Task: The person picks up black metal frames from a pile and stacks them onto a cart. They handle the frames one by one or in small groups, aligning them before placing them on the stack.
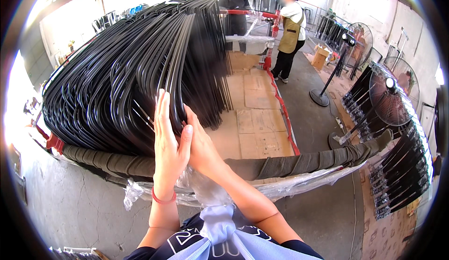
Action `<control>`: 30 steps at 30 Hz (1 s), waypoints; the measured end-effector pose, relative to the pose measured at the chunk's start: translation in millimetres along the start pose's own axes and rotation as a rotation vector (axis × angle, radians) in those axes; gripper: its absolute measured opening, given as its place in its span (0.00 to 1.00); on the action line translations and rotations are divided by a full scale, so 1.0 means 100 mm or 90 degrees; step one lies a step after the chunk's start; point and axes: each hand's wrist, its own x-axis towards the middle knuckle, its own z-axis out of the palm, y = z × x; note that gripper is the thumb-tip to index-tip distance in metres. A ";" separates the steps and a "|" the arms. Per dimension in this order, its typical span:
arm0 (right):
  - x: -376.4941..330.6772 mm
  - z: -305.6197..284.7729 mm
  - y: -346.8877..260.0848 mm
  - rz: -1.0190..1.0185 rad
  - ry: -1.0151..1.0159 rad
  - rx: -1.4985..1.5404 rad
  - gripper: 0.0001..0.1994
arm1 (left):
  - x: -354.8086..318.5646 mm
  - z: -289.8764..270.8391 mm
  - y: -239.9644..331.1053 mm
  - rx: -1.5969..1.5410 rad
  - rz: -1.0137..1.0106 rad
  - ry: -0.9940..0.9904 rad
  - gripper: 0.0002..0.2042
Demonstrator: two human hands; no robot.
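A big stack of black bent metal tube frames (126,73) leans on a cart, resting over a padded olive-wrapped rail (290,164). My left hand (167,140) is flat and upright, fingers together, pressed against the near edge of the outermost frame. My right hand (199,140) lies against the same frame from the right, its fingers tucked behind the tube, palm meeting my left hand. Clear plastic wrap (206,192) bunches under my wrists.
The cart has a red frame (283,110) and a cardboard-lined floor (257,119). Two people (290,30) stand at its far end. Pedestal fans (390,101) and racks of black parts (402,175) stand at the right. Concrete floor lies at the left.
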 end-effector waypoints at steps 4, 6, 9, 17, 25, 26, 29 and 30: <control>0.00 0.02 0.00 -0.014 0.010 -0.015 0.32 | 0.00 -0.03 0.02 0.021 -0.007 -0.013 0.29; 0.00 0.02 0.01 -0.008 0.012 -0.010 0.31 | 0.00 -0.03 0.04 0.046 0.002 -0.003 0.30; 0.01 0.04 0.04 0.014 0.013 0.025 0.31 | -0.01 -0.03 0.01 0.003 0.004 0.010 0.31; 0.04 -0.01 -0.04 0.065 0.018 -0.018 0.29 | -0.01 -0.01 0.04 -0.093 -0.020 0.032 0.34; 0.06 0.06 0.01 0.197 0.011 0.106 0.09 | -0.13 0.06 -0.05 -0.635 -0.276 0.155 0.22; 0.06 0.07 -0.01 0.184 0.022 0.069 0.08 | -0.12 0.03 -0.07 -0.642 -0.284 0.153 0.20; 0.05 0.06 0.04 0.184 0.017 0.079 0.08 | -0.10 -0.02 -0.14 -0.676 -0.315 0.109 0.17; 0.05 0.05 0.05 0.186 0.026 0.094 0.08 | -0.09 -0.02 -0.16 -0.689 -0.325 0.088 0.16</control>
